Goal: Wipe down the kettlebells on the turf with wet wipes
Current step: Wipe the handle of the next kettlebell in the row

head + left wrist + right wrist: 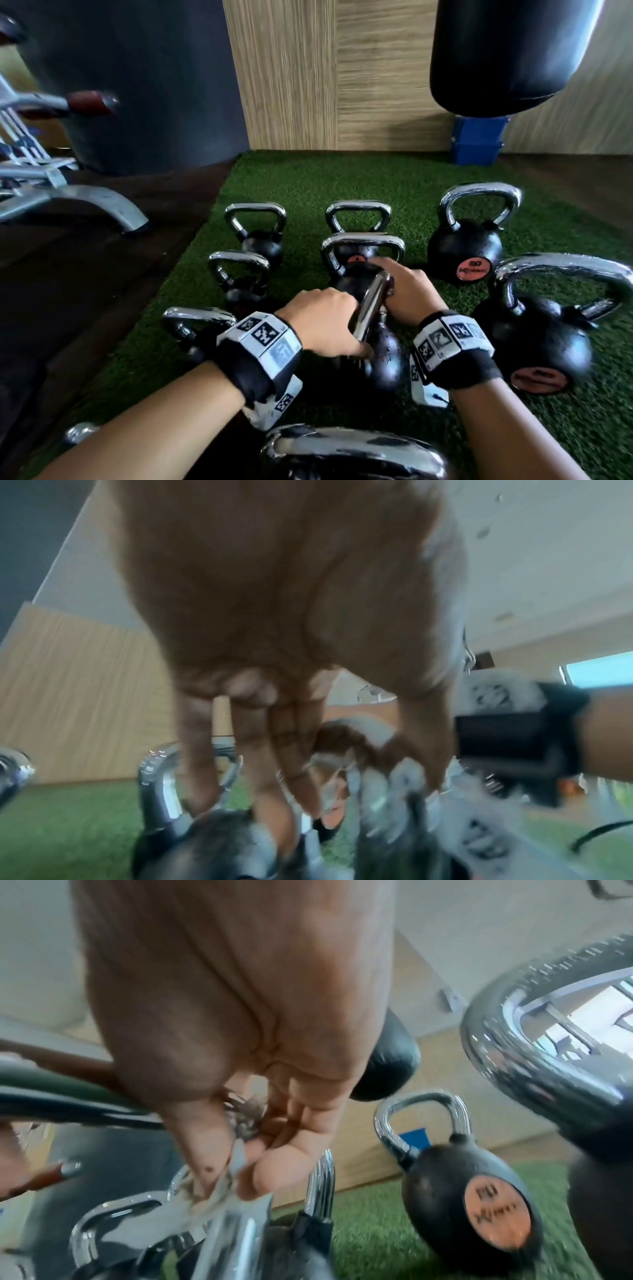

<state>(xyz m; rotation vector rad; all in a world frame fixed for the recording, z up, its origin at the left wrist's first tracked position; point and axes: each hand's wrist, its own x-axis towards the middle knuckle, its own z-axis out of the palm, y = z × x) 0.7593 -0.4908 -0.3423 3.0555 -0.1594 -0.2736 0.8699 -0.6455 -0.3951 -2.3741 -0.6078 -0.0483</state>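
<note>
Several black kettlebells with chrome handles stand on the green turf [308, 178]. Both hands work on the middle one [383, 356], which is tilted with its handle [371, 301] pointing away from me. My left hand [325, 318] grips the near side of that handle, fingers reaching down past it [267, 791]. My right hand [407, 291] is on the far side. In the right wrist view its thumb and fingers [205, 1172] pinch a whitish wet wipe [236, 1156] against the chrome handle. The head view hides the wipe behind the hand.
Large kettlebells with orange labels stand at right [537, 342] and back right [464, 253]; smaller ones sit at left [239, 284] and behind [356, 219]. Another handle [352, 452] is right below my arms. A punching bag [513, 51] hangs above, by blue boxes [478, 140]. A bench frame [68, 198] stands left.
</note>
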